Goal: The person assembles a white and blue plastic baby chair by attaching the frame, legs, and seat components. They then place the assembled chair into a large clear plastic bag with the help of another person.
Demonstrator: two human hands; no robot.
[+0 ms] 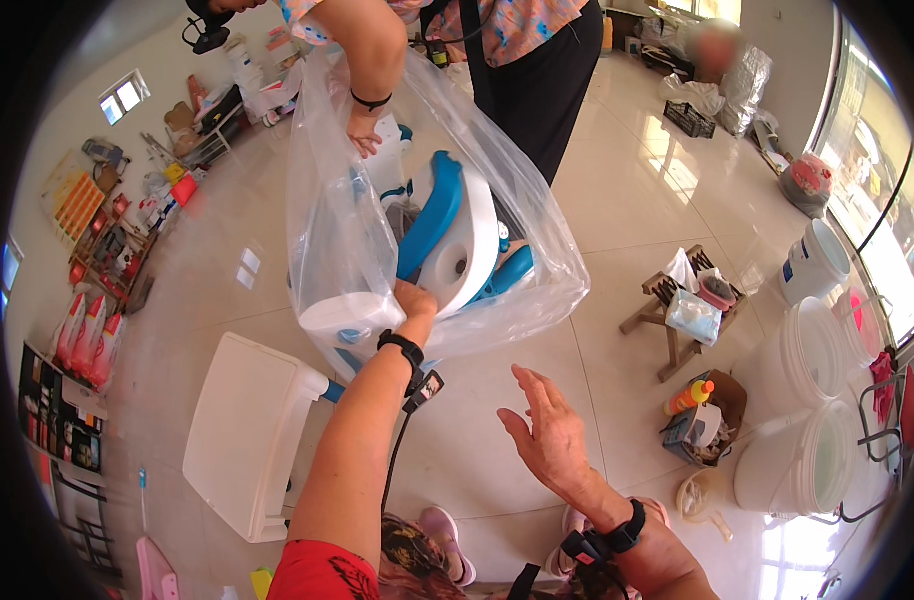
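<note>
A large clear plastic bag [532,300] stands on the floor, its mouth spread around several blue-and-white plastic parts. My left hand [414,298] reaches over the bag's near rim, its fingers curled down beside a curved white part with a blue edge [467,235]. What those fingers grip is hidden. My right hand [552,435] hangs in the air to the right, open, fingers stretched and holding nothing. Across the bag, another person's hand [364,132] reaches down to a white part. A white rounded part [352,313] lies at the bag's near left.
A white plastic panel with legs [242,435] stands left of my left forearm. To the right are a small wooden stool [667,315] bearing packets, a cardboard box [732,400] with a bottle, and several white buckets [797,470]. Shelves and clutter line the left wall.
</note>
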